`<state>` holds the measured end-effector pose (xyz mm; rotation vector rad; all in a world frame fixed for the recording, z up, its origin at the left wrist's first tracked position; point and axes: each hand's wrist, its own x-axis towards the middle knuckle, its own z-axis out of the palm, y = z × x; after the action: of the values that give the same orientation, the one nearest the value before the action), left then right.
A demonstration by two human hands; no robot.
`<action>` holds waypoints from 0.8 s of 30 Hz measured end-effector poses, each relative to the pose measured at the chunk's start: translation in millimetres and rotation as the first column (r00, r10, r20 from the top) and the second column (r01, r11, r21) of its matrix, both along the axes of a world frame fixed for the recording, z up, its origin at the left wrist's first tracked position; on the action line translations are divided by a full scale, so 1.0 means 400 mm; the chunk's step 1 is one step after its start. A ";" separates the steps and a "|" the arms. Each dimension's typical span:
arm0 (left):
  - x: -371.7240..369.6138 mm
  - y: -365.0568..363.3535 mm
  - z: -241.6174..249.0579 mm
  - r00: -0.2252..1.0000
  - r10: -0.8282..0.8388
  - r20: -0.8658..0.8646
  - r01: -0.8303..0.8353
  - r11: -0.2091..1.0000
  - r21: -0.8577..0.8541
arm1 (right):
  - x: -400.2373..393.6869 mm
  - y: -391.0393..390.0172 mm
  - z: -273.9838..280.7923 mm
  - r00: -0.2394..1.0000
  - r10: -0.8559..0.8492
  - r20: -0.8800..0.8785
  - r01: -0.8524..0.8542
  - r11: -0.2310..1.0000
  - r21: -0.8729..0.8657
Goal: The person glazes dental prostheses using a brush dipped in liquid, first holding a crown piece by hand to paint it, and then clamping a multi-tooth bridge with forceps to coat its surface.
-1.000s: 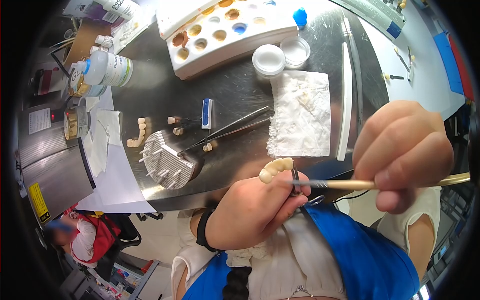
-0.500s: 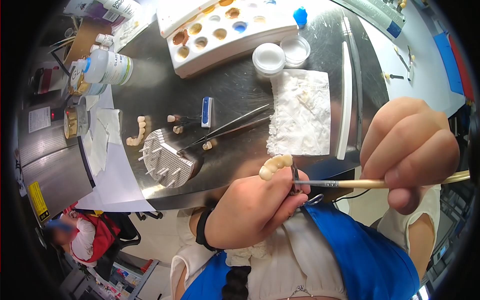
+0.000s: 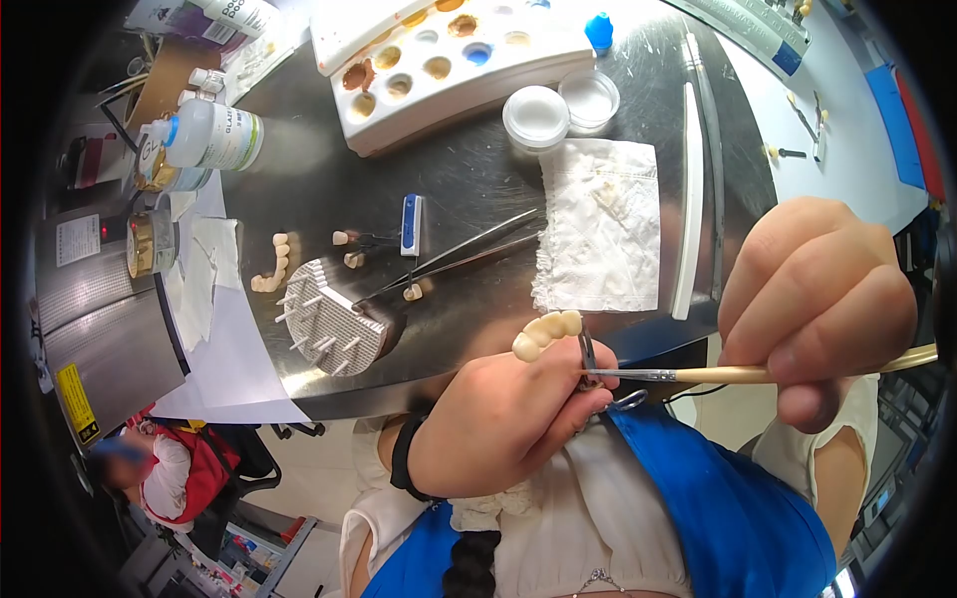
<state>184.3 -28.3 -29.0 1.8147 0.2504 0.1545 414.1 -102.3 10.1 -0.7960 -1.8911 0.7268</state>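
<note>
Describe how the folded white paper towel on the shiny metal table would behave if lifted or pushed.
The folded white paper towel is probably floppy, judging by its wrinkles and ragged left edge. It looks thin, so likely light for its size. Pushed, it may crumple rather than slide flat, though the metal table looks smooth.

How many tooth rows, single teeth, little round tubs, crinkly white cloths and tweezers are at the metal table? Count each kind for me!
Tooth rows: 2 (the held row, the lying row)
Single teeth: 3 (top, middle, bottom)
Round tubs: 2 (left tub, right tub)
White cloth: 1
Tweezers: 1
Total: 9
</note>
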 end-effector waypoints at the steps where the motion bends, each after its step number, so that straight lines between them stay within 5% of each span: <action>1: 0.000 0.000 -0.001 1.000 0.000 -0.001 0.000 1.000 0.000 | 0.006 0.003 0.002 1.000 0.014 0.002 -0.014 1.000 -0.009; 4: -0.001 0.001 -0.004 1.000 0.009 0.013 -0.009 1.000 -0.022 | 0.024 -0.005 -0.002 0.998 -0.033 -0.046 0.034 0.999 0.005; 6: -0.001 0.004 -0.006 1.000 -0.009 0.029 0.010 0.999 -0.044 | -0.023 -0.026 0.002 0.905 -0.396 -0.156 0.374 0.915 -0.151; 8: -0.002 0.005 -0.003 1.000 -0.017 0.024 0.018 0.999 -0.049 | -0.048 -0.010 -0.009 0.791 -0.595 -0.144 0.526 0.781 -0.338; 15: -0.009 0.004 -0.004 1.000 -0.007 0.014 0.009 0.994 -0.109 | -0.029 0.034 0.005 0.837 -0.529 0.144 0.500 0.629 -0.595; 24: -0.007 0.008 -0.015 0.995 -0.047 0.091 0.053 0.996 -0.067 | -0.026 0.029 -0.024 0.820 -0.572 0.012 0.520 0.738 -0.430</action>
<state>181.5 -25.0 -34.8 1.7391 0.1454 0.1889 403.8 -90.8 0.7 -1.4720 -1.2841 0.7794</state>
